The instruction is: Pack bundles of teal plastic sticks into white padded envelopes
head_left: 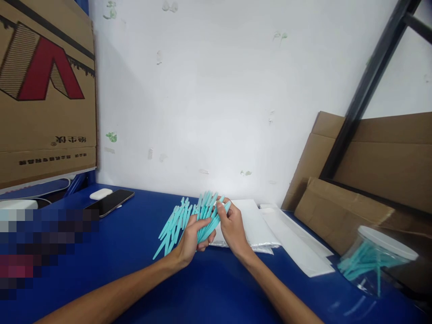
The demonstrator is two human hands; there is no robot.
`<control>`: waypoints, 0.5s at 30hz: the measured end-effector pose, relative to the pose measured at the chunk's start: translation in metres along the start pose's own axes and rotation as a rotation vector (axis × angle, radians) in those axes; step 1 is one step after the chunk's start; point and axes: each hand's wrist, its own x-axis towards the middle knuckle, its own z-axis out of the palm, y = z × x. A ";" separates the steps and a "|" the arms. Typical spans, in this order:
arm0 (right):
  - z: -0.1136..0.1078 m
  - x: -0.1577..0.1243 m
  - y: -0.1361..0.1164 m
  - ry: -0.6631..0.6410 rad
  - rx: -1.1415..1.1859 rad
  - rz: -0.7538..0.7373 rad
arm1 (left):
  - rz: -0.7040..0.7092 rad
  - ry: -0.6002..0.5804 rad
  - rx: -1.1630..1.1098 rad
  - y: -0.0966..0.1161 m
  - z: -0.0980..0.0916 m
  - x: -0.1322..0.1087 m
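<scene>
My left hand [191, 240] is closed around a bundle of slim turquoise plastic sticks [211, 224], whose pale, clear-looking tips point up and away. At the bundle's right side, my right hand [232, 224] has its thumb and fingers closed on some of those sticks. More loose turquoise sticks [173, 225] lie in an overlapping pile on the blue table [141, 261], just left of my left hand. Partly behind my right hand are white plastic bags [256, 225] lying flat.
White sheets [297, 243] lie on the right. Beyond them stands a clear jar [371, 263] with a white lid and turquoise sticks inside. Cardboard [337, 211] leans by a black metal frame [364, 99]. A phone [114, 201], a white case [101, 194] and a large carton [47, 117] are left.
</scene>
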 end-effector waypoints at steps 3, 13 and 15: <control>-0.001 0.000 0.001 0.007 -0.019 -0.005 | -0.001 0.013 0.022 0.001 0.001 -0.002; -0.001 0.001 0.000 0.013 -0.030 0.010 | 0.005 0.010 0.056 0.004 0.004 -0.003; -0.001 0.000 -0.001 0.013 -0.029 0.010 | 0.007 0.005 0.059 0.005 0.004 -0.003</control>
